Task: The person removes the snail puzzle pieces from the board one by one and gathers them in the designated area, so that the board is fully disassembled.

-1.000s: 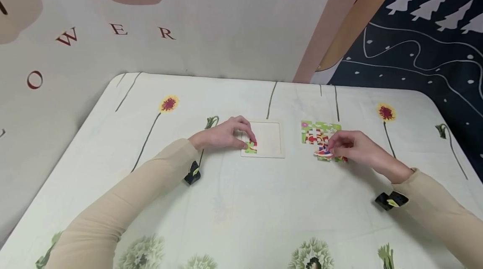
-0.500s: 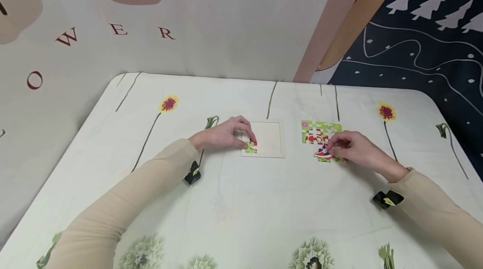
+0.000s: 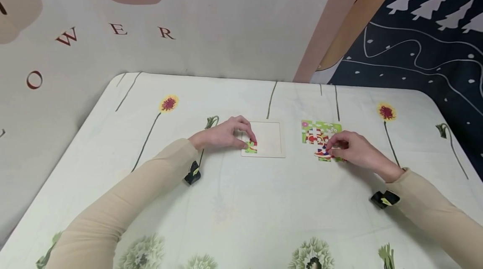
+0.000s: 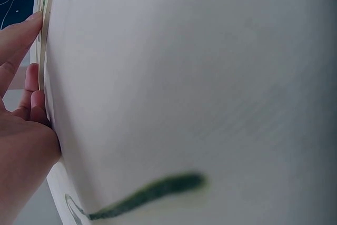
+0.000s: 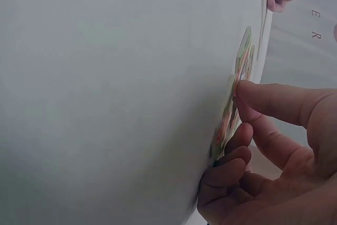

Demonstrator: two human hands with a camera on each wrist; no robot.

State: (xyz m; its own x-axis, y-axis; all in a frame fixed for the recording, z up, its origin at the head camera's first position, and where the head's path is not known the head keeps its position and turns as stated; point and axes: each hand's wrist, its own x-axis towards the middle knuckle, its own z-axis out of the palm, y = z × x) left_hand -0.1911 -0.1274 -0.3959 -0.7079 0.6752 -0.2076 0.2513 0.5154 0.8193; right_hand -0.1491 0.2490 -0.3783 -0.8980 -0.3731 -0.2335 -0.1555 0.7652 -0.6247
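My left hand (image 3: 228, 134) is at the left side of a shallow, pale puzzle tray (image 3: 266, 139). Its thumb and index fingertip are curled about a green-and-red jigsaw piece (image 3: 250, 148) in the tray's lower left corner. In the left wrist view, fingertips (image 4: 34, 18) touch the tray's edge. To the right, my right hand (image 3: 352, 148) pinches a colourful jigsaw piece (image 3: 322, 151) between thumb and index finger, over a partly joined jigsaw (image 3: 320, 128). The right wrist view shows the thumb (image 5: 253, 96) against the piece's edge, other fingers curled below. My right hand covers part of the jigsaw.
Both tray and jigsaw lie on a table with a white flower-print cloth (image 3: 241, 218). A printed curtain (image 3: 234, 30) hangs behind the table's far edge. Small black wrist cameras are strapped under the left sleeve (image 3: 151, 181) and the right sleeve (image 3: 434, 206).
My right hand and forearm have shifted slightly left, still pinching at the jigsaw. My left hand and the tray have stayed in place.
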